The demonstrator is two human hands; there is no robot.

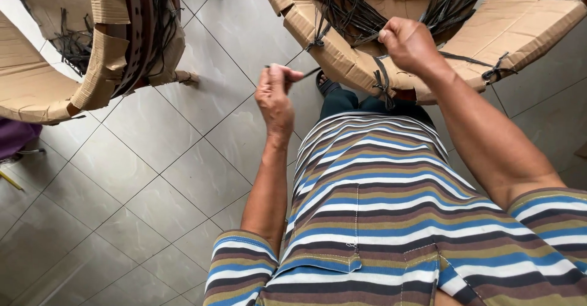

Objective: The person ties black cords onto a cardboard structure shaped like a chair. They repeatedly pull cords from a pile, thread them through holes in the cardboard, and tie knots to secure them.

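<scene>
My left hand (pixel 275 95) pinches a dark strap (pixel 309 72) between closed fingers (pixel 287 72); my right hand (pixel 408 43) grips its far end, fist closed, above the cardboard-wrapped frame (pixel 342 61).

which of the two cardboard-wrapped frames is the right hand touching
The upper-right cardboard-wrapped frame, beneath the right hand; the other frame sits apart at upper left.

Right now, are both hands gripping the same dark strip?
Yes: the left hand and the right hand each pinch an end of one dark strip stretched between them.
</scene>
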